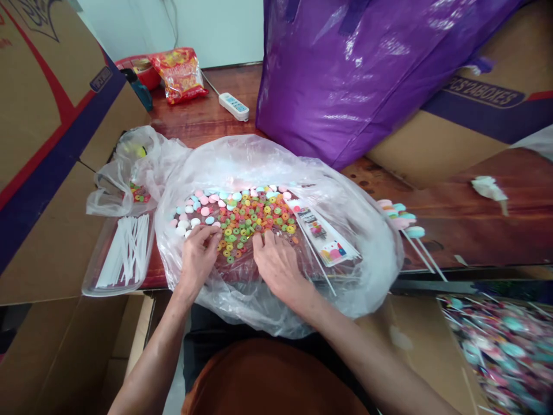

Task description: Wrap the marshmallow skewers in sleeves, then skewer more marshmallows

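Marshmallow-like discs (209,199) in pink, white and blue and coloured ring candies (248,216) lie together on a clear plastic bag (363,230) spread on the table. My left hand (200,253) is at the near left edge of the discs, thumb and fingers pinched; what they hold, if anything, is hidden. At the near edge of the rings is my right hand (276,256), its fingers bent down and closed, their tips partly out of sight. Printed wrappers (322,236) and a white stick (317,256) lie to its right on the bag.
A clear tray (93,282) of white sticks stands left, below another plastic bag (133,167). Lollipops with disc tops (400,219) lie right. A purple bag (337,80) and cardboard boxes (47,161) flank the table. Many wrapped lollipops (505,346) fill a box lower right.
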`<state>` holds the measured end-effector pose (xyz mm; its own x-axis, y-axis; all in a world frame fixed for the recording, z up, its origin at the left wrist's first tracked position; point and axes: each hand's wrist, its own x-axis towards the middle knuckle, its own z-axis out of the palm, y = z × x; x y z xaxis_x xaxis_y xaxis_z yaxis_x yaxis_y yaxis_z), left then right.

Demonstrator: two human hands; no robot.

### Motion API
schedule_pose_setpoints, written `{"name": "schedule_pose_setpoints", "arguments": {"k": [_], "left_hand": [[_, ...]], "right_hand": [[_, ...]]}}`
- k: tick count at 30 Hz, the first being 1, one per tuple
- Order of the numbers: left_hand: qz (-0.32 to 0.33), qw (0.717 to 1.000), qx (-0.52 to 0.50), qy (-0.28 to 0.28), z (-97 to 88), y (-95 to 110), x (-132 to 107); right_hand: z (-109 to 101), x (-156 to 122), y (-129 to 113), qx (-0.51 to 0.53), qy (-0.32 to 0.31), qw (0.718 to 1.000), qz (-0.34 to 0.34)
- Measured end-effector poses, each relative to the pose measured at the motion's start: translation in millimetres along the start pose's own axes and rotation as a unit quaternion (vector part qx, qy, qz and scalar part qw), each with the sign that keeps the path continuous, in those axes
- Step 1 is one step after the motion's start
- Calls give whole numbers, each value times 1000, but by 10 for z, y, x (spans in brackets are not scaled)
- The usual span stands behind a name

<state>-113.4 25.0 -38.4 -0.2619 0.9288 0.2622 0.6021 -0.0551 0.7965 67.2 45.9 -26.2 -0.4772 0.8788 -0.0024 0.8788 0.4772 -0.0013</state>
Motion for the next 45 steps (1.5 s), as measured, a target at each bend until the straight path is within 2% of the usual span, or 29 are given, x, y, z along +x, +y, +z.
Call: {"name": "schedule_pose_setpoints", "arguments": {"k": [5,8,10,12,14,15,18,20,22,24,27,29,33,36,40,42,45], "left_hand": [[1,1000,-1,4,-66,7,-41],[4,1000,-5,3,-82,-4,-68],[-4,1000,-12,11,-70,12,-83],[-42,998,-51,2,-26,66,-99],[-115,983,-138,-47,54,152,-121],[-155,966,-191,-82,101,197,-133],[-240,904,-316,-159,227,288,-167],[-272,881,-352,-159,257,288,-179],[-295,875,-360,-135,233,255,-172],[-307,875,-359,-105,174,215,-144],[-304,877,-365,-68,88,181,-63],[-286,880,-377,-47,61,175,7],[-268,871,-412,-10,51,169,136],[-273,863,-425,-7,51,171,170],[-278,861,-419,-80,91,213,109],[-273,865,-408,-106,134,244,55],[-267,861,-409,-140,202,275,-22]], "right_hand": [[-25,5,20,50,-25,997,47],[68,-23,162,172,31,982,70],[129,-57,248,300,89,946,78],[157,-92,270,427,126,891,85],[142,-117,217,506,140,847,79],[121,-124,172,523,144,838,67],[48,-116,55,508,145,849,1],[17,-79,49,491,121,862,-39],[10,-3,103,484,92,868,-51],[21,118,173,456,93,884,-34],[44,355,205,341,123,932,9],[54,503,161,259,115,959,14],[86,643,62,161,90,983,-8],[162,611,97,165,109,980,-17],[286,463,197,221,153,963,5],[303,360,195,270,192,944,4],[247,213,126,372,238,897,-22]]}}
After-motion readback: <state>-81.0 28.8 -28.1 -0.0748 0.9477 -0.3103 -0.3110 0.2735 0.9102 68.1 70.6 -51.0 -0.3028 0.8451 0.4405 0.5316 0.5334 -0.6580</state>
